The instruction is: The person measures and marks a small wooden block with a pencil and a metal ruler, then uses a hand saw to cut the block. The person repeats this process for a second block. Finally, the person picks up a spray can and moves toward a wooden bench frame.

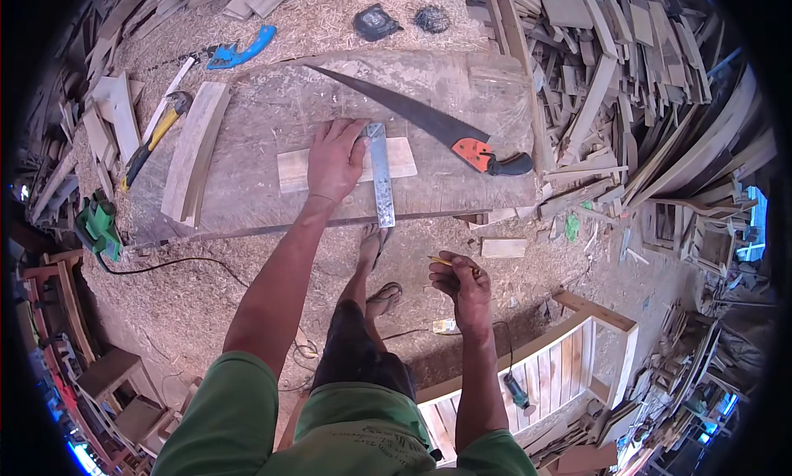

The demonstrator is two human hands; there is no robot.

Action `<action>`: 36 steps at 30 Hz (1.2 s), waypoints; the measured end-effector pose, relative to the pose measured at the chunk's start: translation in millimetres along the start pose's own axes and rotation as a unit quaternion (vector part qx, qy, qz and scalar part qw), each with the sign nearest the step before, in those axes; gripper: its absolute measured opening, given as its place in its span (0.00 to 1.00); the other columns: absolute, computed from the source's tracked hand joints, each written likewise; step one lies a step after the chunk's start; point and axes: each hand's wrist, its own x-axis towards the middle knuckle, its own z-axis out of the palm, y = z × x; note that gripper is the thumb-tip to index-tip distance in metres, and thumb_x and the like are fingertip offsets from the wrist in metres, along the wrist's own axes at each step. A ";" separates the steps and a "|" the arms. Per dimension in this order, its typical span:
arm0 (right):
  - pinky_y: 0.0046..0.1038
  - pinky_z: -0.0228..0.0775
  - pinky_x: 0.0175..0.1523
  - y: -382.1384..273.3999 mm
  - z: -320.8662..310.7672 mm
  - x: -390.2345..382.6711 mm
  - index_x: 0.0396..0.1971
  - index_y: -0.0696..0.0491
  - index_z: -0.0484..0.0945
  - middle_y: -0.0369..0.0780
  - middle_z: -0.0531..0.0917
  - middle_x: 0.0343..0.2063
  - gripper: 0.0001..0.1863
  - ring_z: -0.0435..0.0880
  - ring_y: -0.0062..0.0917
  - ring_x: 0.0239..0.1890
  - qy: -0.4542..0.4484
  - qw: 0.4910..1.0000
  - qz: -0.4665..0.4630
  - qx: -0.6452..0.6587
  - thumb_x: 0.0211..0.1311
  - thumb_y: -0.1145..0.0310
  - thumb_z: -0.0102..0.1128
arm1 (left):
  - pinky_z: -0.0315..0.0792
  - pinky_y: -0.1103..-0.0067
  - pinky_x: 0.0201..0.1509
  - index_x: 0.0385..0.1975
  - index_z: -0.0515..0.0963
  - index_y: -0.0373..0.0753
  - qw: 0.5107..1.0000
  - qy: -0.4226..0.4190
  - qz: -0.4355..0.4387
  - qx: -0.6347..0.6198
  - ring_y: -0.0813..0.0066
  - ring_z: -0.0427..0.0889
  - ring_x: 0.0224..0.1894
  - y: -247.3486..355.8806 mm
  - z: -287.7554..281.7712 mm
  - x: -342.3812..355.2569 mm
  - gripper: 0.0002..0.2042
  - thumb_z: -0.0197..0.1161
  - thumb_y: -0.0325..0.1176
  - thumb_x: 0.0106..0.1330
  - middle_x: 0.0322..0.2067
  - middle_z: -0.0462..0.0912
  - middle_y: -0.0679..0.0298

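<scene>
- Pressing down flat: left hand (334, 158) is lying spread, nothing clenched, on a small pale board (293, 169) and on the stock end of a metal try square (381, 179). Fingers (330, 132) are pointing away from the person.
- Square's blade is running across the board toward the person and overhanging the near edge of the bench (247, 195).
- Board is sitting mid-bench, long side running left to right.
- Right hand (462, 282) is hanging off the bench, over the sawdust floor (206, 299), fingers clenched around a yellow pencil (440, 261), tip pointing left. It is well apart from the board.
- Handsaw (421, 117) with orange-and-black handle is lying diagonally on the bench just right of the square, not touching it; it is crowding the right side of the board.
- Stack of curved planks (191, 150) is resting on the bench's left part, clear of the hand.
- Yellow-handled hammer (157, 134) is lying left of the planks, a blue-handled tool (241, 51) farther back.
- Green power tool (99, 228) with black cord is sitting at the bench's left corner.
- Scrap timber pile (627, 88) is filling the right side.
- Slatted wooden frame (561, 369) is standing near the person's right leg.
- Sandalled foot (373, 245) is showing under the bench edge, below the square.
</scene>
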 end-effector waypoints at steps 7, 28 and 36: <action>0.29 0.88 0.51 5.9 5.7 4.1 0.56 0.57 0.87 0.45 0.95 0.42 0.16 0.95 0.26 0.41 -0.003 1.000 0.003 -0.007 0.87 0.60 0.61 | 0.75 0.57 0.68 0.63 0.86 0.43 1.000 -0.001 0.005 -0.002 0.48 0.79 0.59 -2.7 1.8 -0.2 0.18 0.69 0.32 0.74 0.56 0.87 0.59; 0.32 0.90 0.61 -22.0 54.6 27.8 0.69 0.61 0.83 0.49 0.93 0.56 0.20 0.95 0.30 0.53 -0.061 0.997 -0.051 -0.013 0.87 0.68 0.63 | 0.75 0.58 0.68 0.63 0.86 0.42 1.000 0.004 0.011 -0.005 0.49 0.79 0.58 -3.1 1.6 0.5 0.18 0.69 0.32 0.74 0.55 0.86 0.59; 0.33 0.87 0.49 -53.2 103.0 63.7 0.71 0.59 0.80 0.45 0.94 0.43 0.20 0.94 0.27 0.42 -0.025 0.947 -0.209 -0.243 0.88 0.70 0.56 | 0.73 0.58 0.67 0.61 0.87 0.44 1.000 0.009 0.002 0.026 0.52 0.79 0.59 1.3 -1.4 0.2 0.18 0.69 0.35 0.73 0.54 0.86 0.61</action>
